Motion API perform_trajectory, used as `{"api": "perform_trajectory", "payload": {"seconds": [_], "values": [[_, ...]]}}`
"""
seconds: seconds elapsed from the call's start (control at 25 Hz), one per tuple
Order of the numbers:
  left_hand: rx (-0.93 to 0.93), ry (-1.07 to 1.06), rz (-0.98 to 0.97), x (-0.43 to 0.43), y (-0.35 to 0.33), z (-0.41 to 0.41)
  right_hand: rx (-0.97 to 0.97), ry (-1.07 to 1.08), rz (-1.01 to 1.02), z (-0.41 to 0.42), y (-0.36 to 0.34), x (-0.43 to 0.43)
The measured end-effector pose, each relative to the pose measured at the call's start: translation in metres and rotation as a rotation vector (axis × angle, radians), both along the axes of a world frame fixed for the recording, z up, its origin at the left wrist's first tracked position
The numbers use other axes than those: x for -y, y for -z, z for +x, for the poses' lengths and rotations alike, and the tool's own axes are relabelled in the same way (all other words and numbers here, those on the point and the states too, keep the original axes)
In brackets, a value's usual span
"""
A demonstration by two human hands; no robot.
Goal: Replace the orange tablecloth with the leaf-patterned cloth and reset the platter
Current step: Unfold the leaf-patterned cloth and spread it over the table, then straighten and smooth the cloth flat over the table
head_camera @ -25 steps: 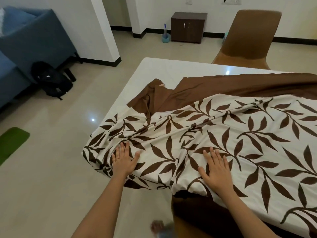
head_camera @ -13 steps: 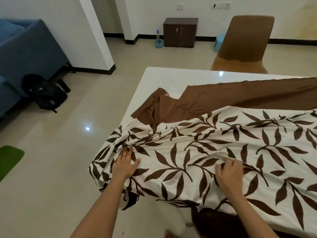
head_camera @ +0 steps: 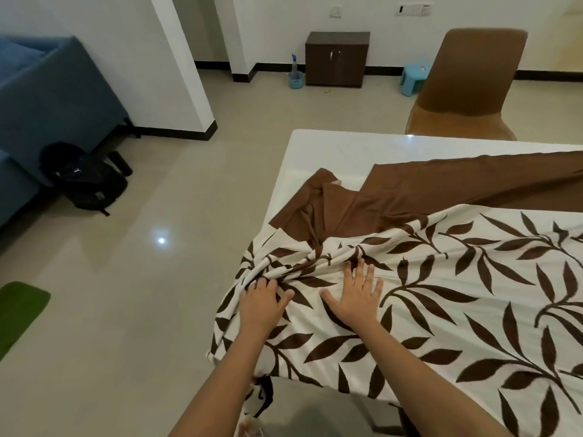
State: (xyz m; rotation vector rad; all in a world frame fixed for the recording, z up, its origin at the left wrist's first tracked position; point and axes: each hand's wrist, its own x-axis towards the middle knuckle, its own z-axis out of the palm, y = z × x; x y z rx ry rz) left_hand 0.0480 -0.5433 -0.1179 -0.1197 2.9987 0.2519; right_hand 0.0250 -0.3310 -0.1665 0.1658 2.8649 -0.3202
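A cream cloth with brown leaves lies spread over the near part of the white table, its corner bunched into folds at the table's left edge. A plain brown-orange cloth lies under it and shows beyond it, rumpled at its left end. My left hand sits on the bunched corner with fingers curled into the folds. My right hand lies flat on the leaf cloth just to the right, fingers spread. No platter is in view.
A brown chair stands at the table's far side. On the floor are a black backpack by a blue sofa, a green mat, a dark cabinet and a small blue stool.
My right hand has moved left, close to my left hand, and flattened out. My left hand's fingers have curled into the bunched folds. The view shifted left.
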Motion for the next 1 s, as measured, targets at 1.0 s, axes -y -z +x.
{"api": "perform_trajectory", "payload": {"seconds": [1.0], "values": [[0.278,0.594,0.063,0.018,0.05,-0.264,-0.154,0.133,0.002,0.002,0.008,0.01]]}}
